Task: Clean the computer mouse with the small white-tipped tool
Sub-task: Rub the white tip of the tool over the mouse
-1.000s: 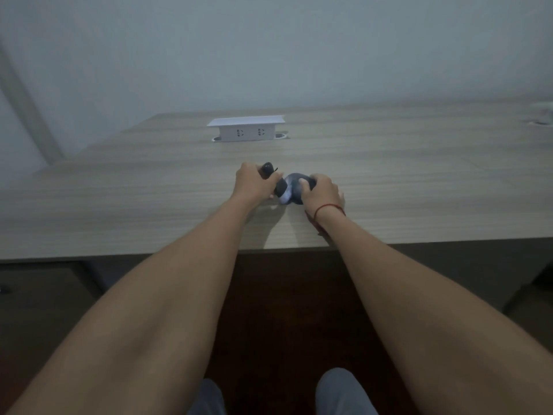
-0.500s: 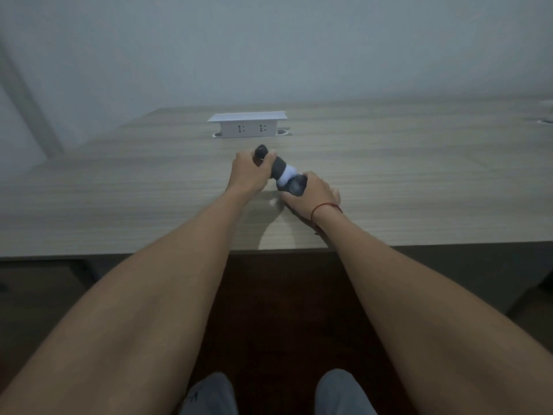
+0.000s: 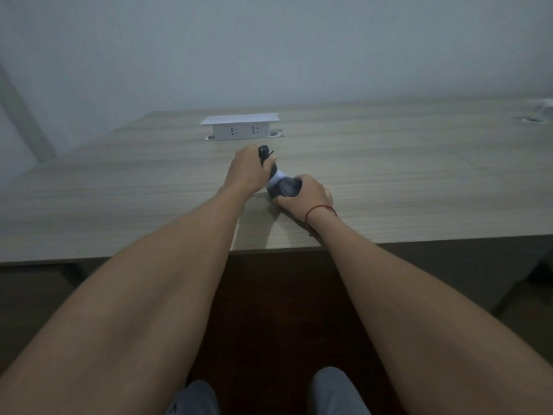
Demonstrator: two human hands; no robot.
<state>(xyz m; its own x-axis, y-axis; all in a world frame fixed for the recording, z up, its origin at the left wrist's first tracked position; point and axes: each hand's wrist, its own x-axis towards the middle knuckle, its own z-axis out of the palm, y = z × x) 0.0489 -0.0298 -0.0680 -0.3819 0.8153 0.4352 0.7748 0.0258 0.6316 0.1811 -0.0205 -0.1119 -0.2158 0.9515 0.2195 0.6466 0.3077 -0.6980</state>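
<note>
From the head view, both bare forearms reach forward over the near edge of a pale wood-grain tabletop (image 3: 419, 181), the hands meeting a little way in from that edge, about midway along it. The left hand (image 3: 247, 172) is closed in a fist around a small dark-handled tool with a white tip (image 3: 276, 178); its dark rounded end sticks up above the knuckles with a thin loop or clip beside it, and the shaft slants down and to the right. The white tip rests against the left side of a dark rounded computer mouse (image 3: 285, 187), which sits low on the tabletop. The right hand (image 3: 309, 194) is cupped over the mouse, its fingers curled around the top and far side, gripping it, the heel of the hand down near the wood. A thin red string bracelet (image 3: 320, 209) circles the right wrist. Toward the far edge, behind the hands, a white rectangular pop-up socket box (image 3: 241, 127) stands raised from the tabletop with two outlets facing the camera. At the far right corner lies a small pale object (image 3: 543, 107), too blurred to identify. Grey-clad knees (image 3: 338, 390) show at the bottom, below the tabletop's near edge
</note>
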